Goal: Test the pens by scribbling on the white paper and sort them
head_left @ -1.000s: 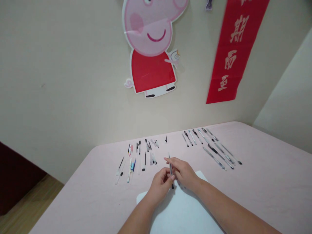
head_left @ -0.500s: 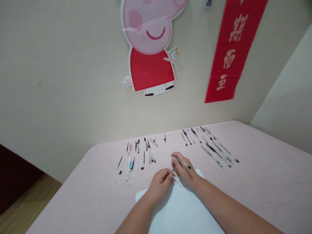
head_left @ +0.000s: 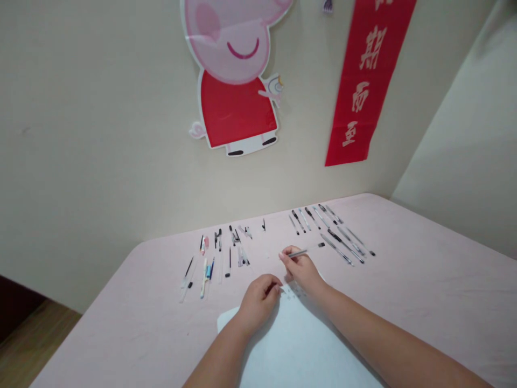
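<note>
In my right hand [head_left: 299, 268] is a slim pen [head_left: 301, 252] with a clear barrel and a black end, pinched between thumb and fingertips. It lies nearly level, its black end pointing right. My left hand [head_left: 259, 299] rests with curled fingers by the top edge of a white sheet of paper [head_left: 302, 345]. Whatever its fingers may hold is hidden. Small dark marks show on the paper between the two hands, partly in the right hand's shadow.
Several pens [head_left: 342, 246] lie in slanted rows on the right of the pink table [head_left: 133, 318]. Pen parts, caps and refills [head_left: 230, 261] are spread in groups on the left. Behind the table rises a wall with a pig cutout [head_left: 238, 108] and a red banner [head_left: 355, 91].
The pen in my right hand has swung from slanting down to the right to nearly level. My left hand keeps its curled pose. The whole view has shifted slightly.
</note>
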Available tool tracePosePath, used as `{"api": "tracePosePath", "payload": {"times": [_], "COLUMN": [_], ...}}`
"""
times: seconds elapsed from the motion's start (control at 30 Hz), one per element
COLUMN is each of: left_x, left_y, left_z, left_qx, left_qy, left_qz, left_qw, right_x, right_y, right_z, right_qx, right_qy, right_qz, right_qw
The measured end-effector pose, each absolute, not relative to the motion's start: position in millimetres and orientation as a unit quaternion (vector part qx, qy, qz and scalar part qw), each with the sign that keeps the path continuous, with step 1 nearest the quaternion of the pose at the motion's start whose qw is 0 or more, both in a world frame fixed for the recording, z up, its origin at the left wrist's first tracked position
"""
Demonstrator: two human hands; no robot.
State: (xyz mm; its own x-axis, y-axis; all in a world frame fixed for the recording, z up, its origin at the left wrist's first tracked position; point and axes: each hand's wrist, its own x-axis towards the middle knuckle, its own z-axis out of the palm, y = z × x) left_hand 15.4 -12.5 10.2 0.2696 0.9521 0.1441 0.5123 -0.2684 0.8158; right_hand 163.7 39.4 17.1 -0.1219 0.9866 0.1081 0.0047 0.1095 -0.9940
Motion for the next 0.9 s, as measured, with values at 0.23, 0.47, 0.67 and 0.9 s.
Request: {"api": "tracePosePath", "payload": {"times": [0.23,0.47,0.67,0.9], "left_x": [15.4,15.1,16.8,16.4], "left_y": [-11.8,-12.5,-17.6,-17.0], "left_z": [9.4,9.0,15.6,13.0], "left_qx": [0.739,0.768,0.794,0.797], "left_qy": [0.493,0.457,0.452,0.448], "left_qz": [0.33,0.321,0.27,0.268], "left_qw": [0.32,0.313,0.303,0.303], "right_x": [193.3,205.8,207.2,205.5], "right_y": [-0.4,-13.3,-15.5,-16.4], "right_z": [8.5,0.7,7.2,9.3], "right_qx": [-0.441,-0.457,-0.474,-0.466], "right_qy": [-0.587,-0.683,-0.765,-0.778], "right_qz": [0.565,0.457,0.334,0.324], "right_qw": [0.375,0.339,0.282,0.269]}}
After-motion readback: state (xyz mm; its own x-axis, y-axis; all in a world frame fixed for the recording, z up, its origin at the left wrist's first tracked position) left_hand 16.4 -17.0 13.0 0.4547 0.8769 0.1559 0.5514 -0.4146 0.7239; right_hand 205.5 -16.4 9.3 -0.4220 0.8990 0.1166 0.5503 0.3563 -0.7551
